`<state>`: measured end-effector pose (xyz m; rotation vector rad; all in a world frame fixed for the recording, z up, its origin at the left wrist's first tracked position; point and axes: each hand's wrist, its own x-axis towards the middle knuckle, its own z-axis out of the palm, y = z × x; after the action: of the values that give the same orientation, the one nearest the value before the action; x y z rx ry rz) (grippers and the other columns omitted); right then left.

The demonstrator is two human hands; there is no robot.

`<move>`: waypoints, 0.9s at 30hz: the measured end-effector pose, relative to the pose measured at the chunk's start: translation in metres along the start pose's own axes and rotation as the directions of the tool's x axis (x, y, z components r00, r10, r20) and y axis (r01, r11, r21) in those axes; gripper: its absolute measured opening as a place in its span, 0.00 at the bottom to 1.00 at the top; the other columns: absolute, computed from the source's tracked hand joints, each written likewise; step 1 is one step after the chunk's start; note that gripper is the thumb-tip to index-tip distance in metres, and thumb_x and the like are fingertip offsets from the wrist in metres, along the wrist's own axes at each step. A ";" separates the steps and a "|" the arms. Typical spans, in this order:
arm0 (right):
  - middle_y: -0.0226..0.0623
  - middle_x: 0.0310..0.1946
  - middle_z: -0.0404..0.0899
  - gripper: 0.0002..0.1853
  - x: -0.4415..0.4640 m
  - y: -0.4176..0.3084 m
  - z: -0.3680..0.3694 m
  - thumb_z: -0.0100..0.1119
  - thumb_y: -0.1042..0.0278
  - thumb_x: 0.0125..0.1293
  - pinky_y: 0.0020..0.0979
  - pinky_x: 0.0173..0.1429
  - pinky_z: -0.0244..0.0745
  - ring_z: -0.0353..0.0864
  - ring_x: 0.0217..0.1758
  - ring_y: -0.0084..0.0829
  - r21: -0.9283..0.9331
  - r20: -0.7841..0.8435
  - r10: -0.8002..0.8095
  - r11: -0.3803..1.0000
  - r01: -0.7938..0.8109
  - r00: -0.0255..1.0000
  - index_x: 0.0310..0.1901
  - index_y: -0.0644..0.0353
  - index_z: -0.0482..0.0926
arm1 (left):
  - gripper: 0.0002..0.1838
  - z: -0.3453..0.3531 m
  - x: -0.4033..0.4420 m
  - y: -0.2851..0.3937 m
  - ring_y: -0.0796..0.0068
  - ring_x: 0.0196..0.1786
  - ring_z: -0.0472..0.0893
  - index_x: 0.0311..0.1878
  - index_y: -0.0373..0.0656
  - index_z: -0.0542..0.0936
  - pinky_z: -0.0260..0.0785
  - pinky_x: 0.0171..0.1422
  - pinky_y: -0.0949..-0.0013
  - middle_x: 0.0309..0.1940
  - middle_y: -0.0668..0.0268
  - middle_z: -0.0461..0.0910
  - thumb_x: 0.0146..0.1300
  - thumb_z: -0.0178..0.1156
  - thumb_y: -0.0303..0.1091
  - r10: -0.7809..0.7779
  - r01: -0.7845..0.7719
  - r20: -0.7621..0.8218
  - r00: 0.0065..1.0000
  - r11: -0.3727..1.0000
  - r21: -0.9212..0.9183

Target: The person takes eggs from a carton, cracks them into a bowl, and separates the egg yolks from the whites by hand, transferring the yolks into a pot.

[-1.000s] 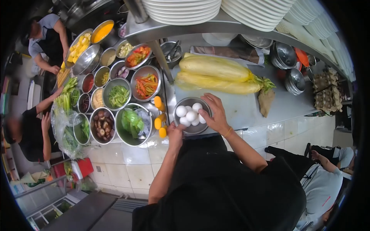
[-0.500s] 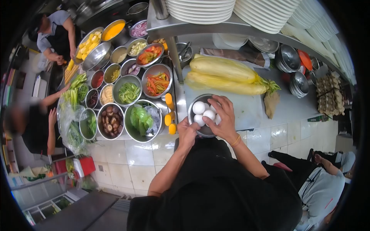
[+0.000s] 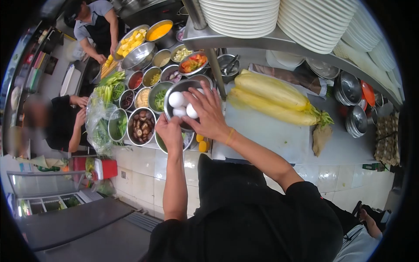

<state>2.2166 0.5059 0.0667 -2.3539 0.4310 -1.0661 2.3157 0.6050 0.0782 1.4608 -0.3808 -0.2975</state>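
Observation:
A metal bowl (image 3: 187, 85) with several white eggs (image 3: 176, 99) in it is held above the crowded ingredient bowls. My left hand (image 3: 171, 133) grips its near left rim, thumb pressed against the edge. Over the right side of the same bowl lies my right hand (image 3: 209, 109), its fingers stretched and spread across the eggs. The thumb of that hand is close to an egg at the near rim, and part of the eggs is hidden beneath the fingers. Below the egg bowl are a bowl of sliced green vegetable (image 3: 159, 101) and a partly covered larger bowl.
Two long pale-yellow vegetables (image 3: 273, 102) lie on the cutting board (image 3: 266, 135) to the right. Plate stacks (image 3: 238, 19) stand on the metal shelf (image 3: 270, 38). Mushrooms (image 3: 142, 126) fill a bowl at left. Two co-workers (image 3: 61, 120) work across the left side; another person (image 3: 362, 244) is behind right.
Both hands have carried the egg bowl leftward and up, from the cutting board's edge to over the ingredient bowls. My right fingers have spread out more. The camera view has shifted too.

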 end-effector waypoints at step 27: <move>0.46 0.56 0.71 0.25 0.035 0.068 0.054 0.64 0.70 0.57 0.40 0.62 0.67 0.71 0.60 0.49 0.123 0.029 0.261 0.957 -0.263 0.965 0.57 0.61 0.71 | 0.10 -0.001 0.116 -0.074 0.53 0.18 0.66 0.20 0.38 0.63 0.59 0.24 0.57 0.16 0.55 0.63 0.46 0.54 0.17 0.709 -0.722 0.241 0.663 0.520 0.456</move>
<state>2.2749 0.4510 0.0183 -2.1208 0.6329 -0.9250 2.4234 0.5501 0.0121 1.6804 -1.1249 0.5203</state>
